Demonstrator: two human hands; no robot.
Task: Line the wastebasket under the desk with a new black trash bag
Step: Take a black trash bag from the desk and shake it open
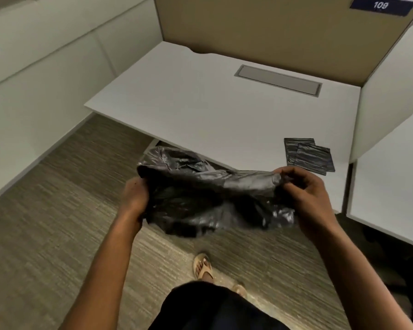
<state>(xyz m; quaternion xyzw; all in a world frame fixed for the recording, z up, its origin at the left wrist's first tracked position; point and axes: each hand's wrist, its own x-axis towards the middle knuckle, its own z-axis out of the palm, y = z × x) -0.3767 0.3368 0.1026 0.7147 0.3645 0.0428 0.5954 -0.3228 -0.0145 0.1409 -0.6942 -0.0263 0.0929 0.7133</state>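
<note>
I hold a crumpled black trash bag (pixel 208 198) stretched between both hands in front of the white desk (pixel 200 110). My left hand (pixel 135 198) grips its left edge and my right hand (pixel 304 189) pinches its right edge. Behind the bag, under the desk's front edge, more glossy black plastic shows at the wastebasket (pixel 167 156); its body is hidden, and I cannot tell where one plastic ends and the other begins.
Two folded black trash bags (pixel 308 154) lie on the desk's near right corner. A grey cable hatch (pixel 278 79) is set in the desktop. Tan and white partitions enclose the desk. Carpet floor lies below, with my sandalled foot (pixel 203 266).
</note>
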